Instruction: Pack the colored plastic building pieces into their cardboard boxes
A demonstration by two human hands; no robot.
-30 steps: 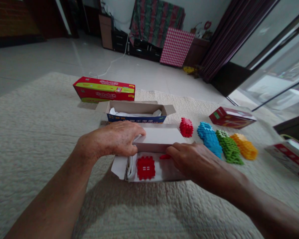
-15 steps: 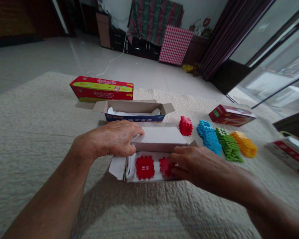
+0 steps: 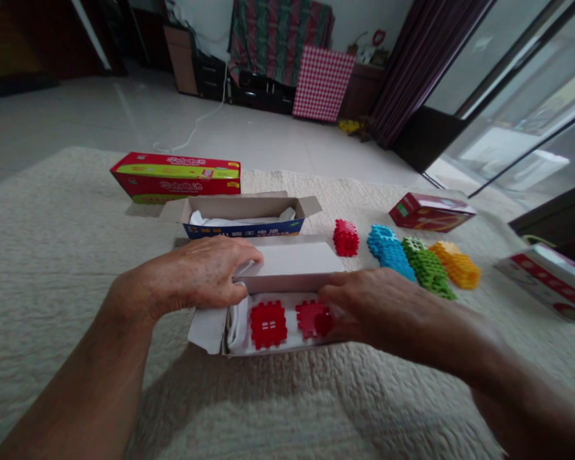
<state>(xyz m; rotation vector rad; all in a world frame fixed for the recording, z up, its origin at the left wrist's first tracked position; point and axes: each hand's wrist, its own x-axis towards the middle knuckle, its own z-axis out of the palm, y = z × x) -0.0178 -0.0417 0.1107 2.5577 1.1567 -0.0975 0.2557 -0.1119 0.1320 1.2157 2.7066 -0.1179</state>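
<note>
A second ago the red piece at the right hand (image 3: 364, 303) shows only as a thin edge; now its toothed face is in sight, and this second red piece (image 3: 309, 318) sits over the white lining (image 3: 291, 329) of the open box (image 3: 205, 332). The right fingers are at its right side, and I can't tell whether they grip it or only touch it. The first red piece (image 3: 268, 337) lies flat just to the left, as before. The left hand (image 3: 201, 271) keeps its thumb and fingers clamped on the left end of the raised white lid (image 3: 297, 259).

Everything rests on a pale quilted cover (image 3: 220, 409). Beyond the lid stands an open blue box (image 3: 244, 229), with a red-and-green box (image 3: 182, 176) behind it. To the right are stacks of red (image 3: 345, 238), blue (image 3: 393, 251), green (image 3: 429, 265) and yellow pieces (image 3: 455, 263), near a dark red box (image 3: 431, 213). Across the tiled floor (image 3: 259, 140), a checked cloth (image 3: 323, 83) hangs beside a purple curtain (image 3: 412, 57).
</note>
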